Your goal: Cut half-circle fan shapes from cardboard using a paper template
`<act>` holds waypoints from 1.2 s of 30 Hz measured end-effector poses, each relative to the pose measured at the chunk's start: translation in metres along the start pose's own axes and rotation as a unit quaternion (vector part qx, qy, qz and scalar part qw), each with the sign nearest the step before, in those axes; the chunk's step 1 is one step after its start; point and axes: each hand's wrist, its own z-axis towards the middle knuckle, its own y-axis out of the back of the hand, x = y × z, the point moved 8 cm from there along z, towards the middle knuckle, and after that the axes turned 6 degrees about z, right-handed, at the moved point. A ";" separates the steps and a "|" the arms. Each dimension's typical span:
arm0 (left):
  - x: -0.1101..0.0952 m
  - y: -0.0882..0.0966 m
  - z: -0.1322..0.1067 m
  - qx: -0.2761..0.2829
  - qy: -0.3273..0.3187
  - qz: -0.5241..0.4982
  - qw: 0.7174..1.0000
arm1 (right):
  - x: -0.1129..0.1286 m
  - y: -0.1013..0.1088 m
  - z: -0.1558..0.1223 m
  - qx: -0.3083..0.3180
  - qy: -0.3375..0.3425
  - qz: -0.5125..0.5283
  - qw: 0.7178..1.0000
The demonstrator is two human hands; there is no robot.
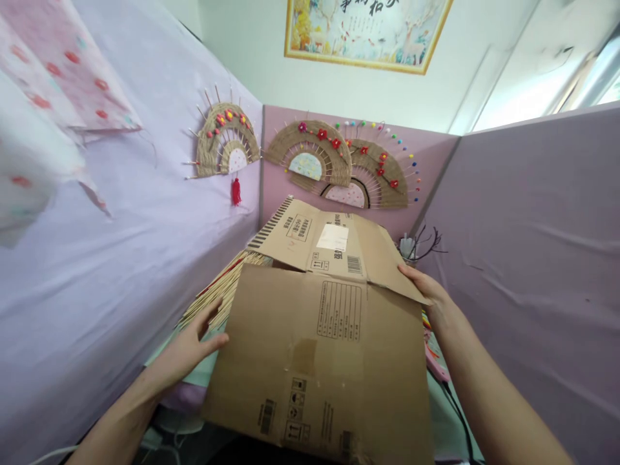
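The fingers of the left hand are spread and pressed flat against the left wall of the cardboard box, thumb lying along the near left corner, not curled round anything; the right hand rests on the box's right side just under an upper flap, its fingers loosely extended against the cardboard, though how far they wrap the edge cannot be told. The box stands between both hands on the desk, its printed front face toward the camera and its top flaps lifted and leaning toward the back partition. Judging from this, the box is steadied and already opened, but its inside is hidden, so nothing shows whether anything has gone in or come out. Touching the box's left side lies a bundle of thin bamboo sticks. Behind the box, woven fans hang on the purple partition; beside its right side sit dark twigs.
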 end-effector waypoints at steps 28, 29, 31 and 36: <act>-0.149 -0.102 -0.001 -0.157 -0.298 0.300 0.892 | 0.010 -0.013 -0.016 0.108 0.063 0.009 0.992; -0.150 -0.100 -0.001 -0.155 -0.306 0.284 0.895 | 0.011 -0.013 -0.017 0.112 0.069 0.001 0.991; -0.151 -0.099 0.000 -0.150 -0.315 0.268 0.898 | 0.012 -0.013 -0.020 0.118 0.073 -0.011 0.990; -0.160 -0.097 -0.002 -0.130 -0.344 0.228 0.901 | 0.011 -0.017 -0.030 0.106 0.039 -0.008 0.994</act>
